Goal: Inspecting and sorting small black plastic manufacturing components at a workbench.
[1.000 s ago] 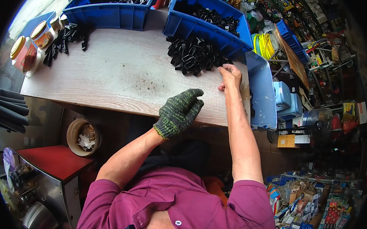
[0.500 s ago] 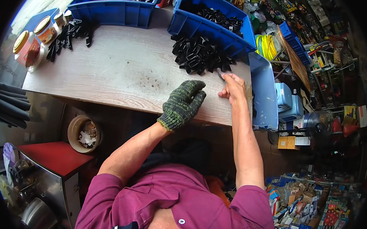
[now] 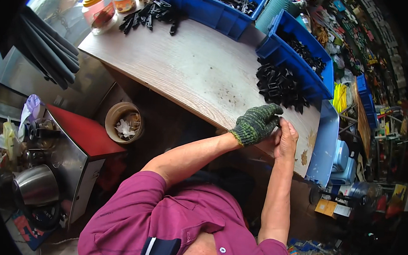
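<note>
My left hand (image 3: 257,124), in a dark green knitted glove, is held over the front edge of the table with its fingers curled closed. My bare right hand (image 3: 286,139) meets it there, thumb and fingers pinched together. A small dark piece shows between the two hands, mostly covered by the fingers; it looks like one of the black plastic pieces. What the gloved fingers grip is hidden. Just beyond the hands lies a heap of black plastic pieces (image 3: 279,83), some with loop-like openings. A smaller pile of long black pieces (image 3: 151,15) lies at the far left of the table (image 3: 189,66).
Two blue crates (image 3: 206,11) (image 3: 306,63) of black pieces line the far side. Lidded jars (image 3: 98,10) stand at the far left corner. A light-blue bin (image 3: 323,144) adjoins the right edge. A waste bucket (image 3: 120,117) and red-topped cabinet (image 3: 80,131) are at left.
My right hand has drawn back from the heap to my gloved left hand, bringing a small dark piece. The view has turned, so the table now appears tilted and farther right.
</note>
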Demonstrator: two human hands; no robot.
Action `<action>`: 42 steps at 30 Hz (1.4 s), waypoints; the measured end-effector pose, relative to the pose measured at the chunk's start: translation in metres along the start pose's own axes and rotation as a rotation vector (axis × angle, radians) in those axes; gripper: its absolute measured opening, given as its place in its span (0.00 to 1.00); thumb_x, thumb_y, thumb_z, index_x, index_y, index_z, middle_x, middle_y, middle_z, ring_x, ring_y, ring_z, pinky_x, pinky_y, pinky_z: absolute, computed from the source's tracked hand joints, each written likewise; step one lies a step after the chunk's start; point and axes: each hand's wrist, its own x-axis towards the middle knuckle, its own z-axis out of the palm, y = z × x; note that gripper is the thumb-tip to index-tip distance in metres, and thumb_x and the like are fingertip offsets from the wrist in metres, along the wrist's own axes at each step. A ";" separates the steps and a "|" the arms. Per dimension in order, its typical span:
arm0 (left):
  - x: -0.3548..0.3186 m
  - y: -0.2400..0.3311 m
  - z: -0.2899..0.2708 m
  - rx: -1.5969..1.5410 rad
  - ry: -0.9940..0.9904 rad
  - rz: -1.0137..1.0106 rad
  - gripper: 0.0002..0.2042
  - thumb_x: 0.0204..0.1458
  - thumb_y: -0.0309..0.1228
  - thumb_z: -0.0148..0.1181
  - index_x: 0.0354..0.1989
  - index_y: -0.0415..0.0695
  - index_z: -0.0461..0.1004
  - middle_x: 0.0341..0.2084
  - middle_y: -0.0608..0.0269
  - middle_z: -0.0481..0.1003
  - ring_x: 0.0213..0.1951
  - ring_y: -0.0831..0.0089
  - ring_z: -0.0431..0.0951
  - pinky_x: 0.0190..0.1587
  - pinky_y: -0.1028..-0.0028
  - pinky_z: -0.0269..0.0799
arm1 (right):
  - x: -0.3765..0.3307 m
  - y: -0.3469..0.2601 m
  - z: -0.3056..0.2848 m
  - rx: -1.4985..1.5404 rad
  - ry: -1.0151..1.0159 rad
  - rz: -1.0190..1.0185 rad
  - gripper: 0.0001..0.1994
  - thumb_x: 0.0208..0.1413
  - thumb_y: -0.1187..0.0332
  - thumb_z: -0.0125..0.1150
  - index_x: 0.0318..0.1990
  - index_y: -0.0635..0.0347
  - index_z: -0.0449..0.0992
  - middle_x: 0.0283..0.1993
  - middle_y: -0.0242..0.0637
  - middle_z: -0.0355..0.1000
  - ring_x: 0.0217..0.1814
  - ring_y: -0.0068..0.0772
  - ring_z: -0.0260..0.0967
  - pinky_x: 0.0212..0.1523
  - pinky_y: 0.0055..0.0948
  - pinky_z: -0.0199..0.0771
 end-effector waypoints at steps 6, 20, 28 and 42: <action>0.010 -0.005 -0.012 0.016 0.114 -0.019 0.12 0.57 0.34 0.57 0.46 0.42 0.77 0.41 0.48 0.80 0.44 0.48 0.79 0.47 0.58 0.75 | -0.013 -0.007 0.025 -0.070 -0.019 -0.083 0.11 0.62 0.59 0.63 0.39 0.58 0.77 0.17 0.21 0.64 0.12 0.11 0.50 0.15 0.16 0.49; 0.096 -0.057 -0.298 1.326 0.509 -0.289 0.24 0.57 0.52 0.54 0.49 0.44 0.78 0.43 0.46 0.78 0.48 0.47 0.76 0.52 0.49 0.71 | -0.015 -0.001 0.039 0.048 0.047 -0.049 0.20 0.66 0.52 0.52 0.29 0.59 0.69 0.09 0.24 0.49 0.07 0.20 0.51 0.09 0.29 0.70; 0.070 -0.049 -0.235 0.913 0.342 0.053 0.09 0.61 0.37 0.54 0.40 0.45 0.72 0.29 0.49 0.77 0.34 0.46 0.78 0.36 0.51 0.72 | -0.019 -0.007 0.041 0.048 0.142 -0.023 0.22 0.65 0.50 0.51 0.28 0.59 0.69 0.09 0.25 0.50 0.09 0.21 0.52 0.10 0.31 0.71; -0.017 -0.008 -0.045 0.186 -0.194 0.165 0.13 0.61 0.35 0.58 0.50 0.40 0.76 0.40 0.47 0.79 0.43 0.51 0.80 0.44 0.61 0.75 | -0.032 -0.014 0.055 0.234 0.189 0.024 0.20 0.64 0.49 0.53 0.32 0.59 0.71 0.18 0.34 0.69 0.14 0.30 0.68 0.14 0.28 0.63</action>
